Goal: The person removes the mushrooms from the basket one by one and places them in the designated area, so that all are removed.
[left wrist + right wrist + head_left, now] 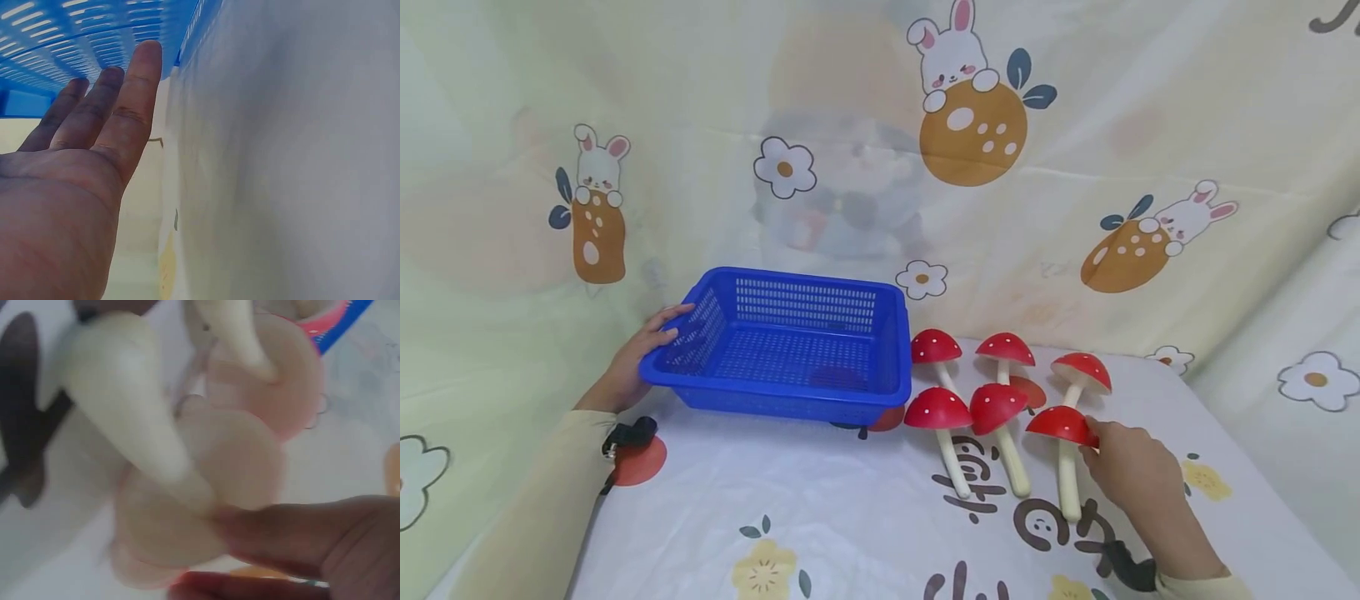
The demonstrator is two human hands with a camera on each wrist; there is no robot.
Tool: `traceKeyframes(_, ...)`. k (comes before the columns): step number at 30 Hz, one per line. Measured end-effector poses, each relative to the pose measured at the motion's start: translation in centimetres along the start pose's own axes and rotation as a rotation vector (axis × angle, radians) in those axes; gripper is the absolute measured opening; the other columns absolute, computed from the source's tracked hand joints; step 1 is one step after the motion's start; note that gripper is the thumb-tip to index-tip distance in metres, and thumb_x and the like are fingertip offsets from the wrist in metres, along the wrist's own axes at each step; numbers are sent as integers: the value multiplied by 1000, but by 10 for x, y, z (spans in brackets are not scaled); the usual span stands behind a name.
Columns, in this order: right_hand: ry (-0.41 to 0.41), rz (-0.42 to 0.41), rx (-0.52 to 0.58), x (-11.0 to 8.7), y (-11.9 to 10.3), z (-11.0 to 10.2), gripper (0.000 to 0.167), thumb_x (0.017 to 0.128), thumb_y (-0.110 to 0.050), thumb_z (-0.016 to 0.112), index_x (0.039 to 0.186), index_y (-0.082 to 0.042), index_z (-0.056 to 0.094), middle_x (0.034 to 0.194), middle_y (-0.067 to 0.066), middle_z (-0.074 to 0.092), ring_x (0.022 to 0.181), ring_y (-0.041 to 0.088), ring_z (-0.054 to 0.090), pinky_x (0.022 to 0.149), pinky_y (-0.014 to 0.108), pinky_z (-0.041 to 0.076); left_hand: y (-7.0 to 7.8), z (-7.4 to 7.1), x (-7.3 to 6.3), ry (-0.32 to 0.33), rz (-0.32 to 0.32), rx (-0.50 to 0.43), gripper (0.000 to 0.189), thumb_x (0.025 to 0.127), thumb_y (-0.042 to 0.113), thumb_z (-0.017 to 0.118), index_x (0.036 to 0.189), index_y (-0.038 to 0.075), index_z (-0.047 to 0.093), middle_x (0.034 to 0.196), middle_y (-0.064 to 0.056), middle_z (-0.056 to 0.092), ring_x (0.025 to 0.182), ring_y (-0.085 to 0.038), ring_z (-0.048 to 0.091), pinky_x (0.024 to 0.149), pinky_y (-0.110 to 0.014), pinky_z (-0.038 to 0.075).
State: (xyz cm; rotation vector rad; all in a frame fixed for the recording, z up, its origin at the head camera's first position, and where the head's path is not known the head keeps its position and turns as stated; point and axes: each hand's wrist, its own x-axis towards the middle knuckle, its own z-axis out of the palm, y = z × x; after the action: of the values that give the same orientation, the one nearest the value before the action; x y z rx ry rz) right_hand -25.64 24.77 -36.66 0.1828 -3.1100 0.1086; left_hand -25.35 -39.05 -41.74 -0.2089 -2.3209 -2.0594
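At the left end of a blue plastic basket (793,408), my left hand (632,358) holds the rim, and its other fingers (128,119) lie against the slotted wall from outside. The basket holds nothing. To the right, my right hand (1131,467) pinches the cap of a front toy mushroom (1056,423), red with white dots and a pale stem. Its thumb (269,534) presses the pale underside beside the stem. Two more mushrooms (936,408) (1000,408) lie in the front row, caps away from me. Behind them is a row of three mushrooms (934,346), (1004,348), (1084,372).
A white printed cloth (700,500) covers the table. Behind it hangs a pale curtain (842,75) with rabbits and flowers, close behind the basket and the back mushrooms. The leftmost mushrooms stand right by the basket's right end.
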Motion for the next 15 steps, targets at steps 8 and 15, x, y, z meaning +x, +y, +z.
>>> traceKeyframes(8, -75, -17, -11, -17, -18, -23, 74, 79, -27, 81, 138, 6, 49, 58, 4, 52, 49, 17, 46, 45, 22, 39, 0, -3, 0, -21, 17, 10, 54, 106, 39, 33, 158, 31, 19, 164, -13, 4, 133, -27, 38, 89, -22, 55)
traceKeyframes(15, -94, -224, 96, -29, -59, -37, 79, 78, -52, 77, 141, -9, 53, 134, 21, 59, 109, 37, 62, 67, 46, 59, 38, -16, -14, 19, -165, 434, 62, 105, 46, 34, 159, 26, 13, 165, -20, 4, 143, -56, 20, 106, -71, 30)
